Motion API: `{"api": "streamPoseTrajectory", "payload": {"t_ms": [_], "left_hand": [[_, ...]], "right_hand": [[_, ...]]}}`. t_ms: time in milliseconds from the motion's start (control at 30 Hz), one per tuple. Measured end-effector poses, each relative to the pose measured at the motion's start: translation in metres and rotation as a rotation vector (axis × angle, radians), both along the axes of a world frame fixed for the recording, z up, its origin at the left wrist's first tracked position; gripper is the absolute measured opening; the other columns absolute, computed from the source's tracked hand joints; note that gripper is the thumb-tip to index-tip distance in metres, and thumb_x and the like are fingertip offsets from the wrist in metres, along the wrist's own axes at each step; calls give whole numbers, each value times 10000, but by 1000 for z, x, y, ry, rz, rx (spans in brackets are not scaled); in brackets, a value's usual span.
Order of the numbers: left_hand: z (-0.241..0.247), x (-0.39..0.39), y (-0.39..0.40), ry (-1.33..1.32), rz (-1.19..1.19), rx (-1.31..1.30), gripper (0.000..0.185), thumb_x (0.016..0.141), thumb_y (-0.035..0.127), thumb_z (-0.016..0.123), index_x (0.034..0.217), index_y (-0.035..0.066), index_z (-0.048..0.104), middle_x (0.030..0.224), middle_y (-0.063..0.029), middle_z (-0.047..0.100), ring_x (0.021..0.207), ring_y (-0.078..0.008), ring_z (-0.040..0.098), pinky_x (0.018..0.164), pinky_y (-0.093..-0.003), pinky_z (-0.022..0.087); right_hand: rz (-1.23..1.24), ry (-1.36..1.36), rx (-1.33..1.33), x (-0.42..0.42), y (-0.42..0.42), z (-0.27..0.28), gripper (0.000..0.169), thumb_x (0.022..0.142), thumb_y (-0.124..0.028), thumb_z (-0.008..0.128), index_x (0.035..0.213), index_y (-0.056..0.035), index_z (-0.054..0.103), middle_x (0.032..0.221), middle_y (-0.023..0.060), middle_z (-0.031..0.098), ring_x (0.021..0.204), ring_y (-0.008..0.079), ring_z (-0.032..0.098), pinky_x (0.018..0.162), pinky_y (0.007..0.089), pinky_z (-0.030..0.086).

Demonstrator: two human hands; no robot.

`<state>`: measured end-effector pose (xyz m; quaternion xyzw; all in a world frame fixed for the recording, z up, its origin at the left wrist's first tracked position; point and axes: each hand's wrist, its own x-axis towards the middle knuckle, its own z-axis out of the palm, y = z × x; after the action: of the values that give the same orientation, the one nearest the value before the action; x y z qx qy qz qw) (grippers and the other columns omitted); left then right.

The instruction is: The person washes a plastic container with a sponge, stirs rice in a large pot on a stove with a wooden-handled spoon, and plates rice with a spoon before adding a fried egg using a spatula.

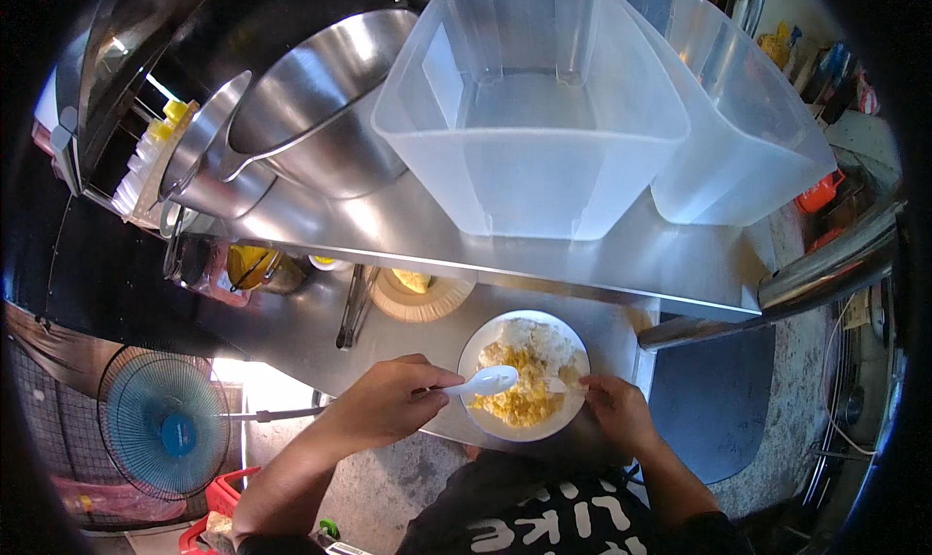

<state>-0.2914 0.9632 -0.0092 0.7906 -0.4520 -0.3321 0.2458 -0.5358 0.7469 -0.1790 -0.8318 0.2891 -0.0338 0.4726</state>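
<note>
A round white plate (480, 336) stands on the lower steel counter, close in front of me. On it lie white rice (526, 334) and yellow crumbled food (520, 409), perhaps scrambled egg. My left hand (400, 398) grips a white spoon (491, 380) by its handle. The spoon's bowl hangs over the left half of the plate. My right hand (615, 409) is at the plate's right rim, thumb and fingers closed on what looks like a pale fork (550, 384). Its tines lie at the food; the handle is mostly hidden by the fingers.
Metal tongs (354, 307) and a paper-like plate (422, 309) with yellow food lie beyond the white plate. An upper steel shelf (510, 264) carries clear plastic bins (531, 183) and steel pots (328, 147). A fan (175, 431) stands to the left.
</note>
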Motion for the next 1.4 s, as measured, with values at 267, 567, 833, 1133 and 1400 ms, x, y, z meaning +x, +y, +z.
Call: {"api": "streamPoseTrajectory", "payload": {"t_ms": [267,567,833,1133,1400], "left_hand": [[-98,-51,40,-160,-27,-2,170,864,108,668,1024,97,724,896,-121,651,864,-295,648,753,-382,521],[-149,-78,33,-582,72,-225,245,763,56,628,993,105,694,849,-91,600,813,-290,627,713,-405,538],[-151,-105,35,-636,38,-203,334,738,42,624,1064,97,667,892,-81,571,861,-290,597,736,-408,531],[-159,-127,6,-627,24,-205,361,741,36,621,1101,55,643,934,-102,568,933,-301,574,776,-418,518],[-135,-128,48,-650,141,-182,345,753,29,616,1094,63,649,934,-106,571,873,-303,596,737,-413,530]], "right_hand": [[-15,-119,41,-4,11,-7,215,878,-90,644,1084,-55,694,927,202,699,825,330,702,738,396,552],[164,-218,-563,-12,27,3,246,796,-21,601,1031,-76,648,837,139,673,745,345,660,674,444,522],[138,-213,-816,-20,25,11,337,740,-36,588,1065,-101,646,882,68,633,819,258,638,722,413,494],[228,-239,-946,-16,26,23,296,762,-75,573,1044,-93,661,876,40,634,796,209,653,783,384,445],[225,-194,-945,-17,20,15,199,792,-132,566,969,-111,652,856,29,617,799,201,652,798,394,444]]}}
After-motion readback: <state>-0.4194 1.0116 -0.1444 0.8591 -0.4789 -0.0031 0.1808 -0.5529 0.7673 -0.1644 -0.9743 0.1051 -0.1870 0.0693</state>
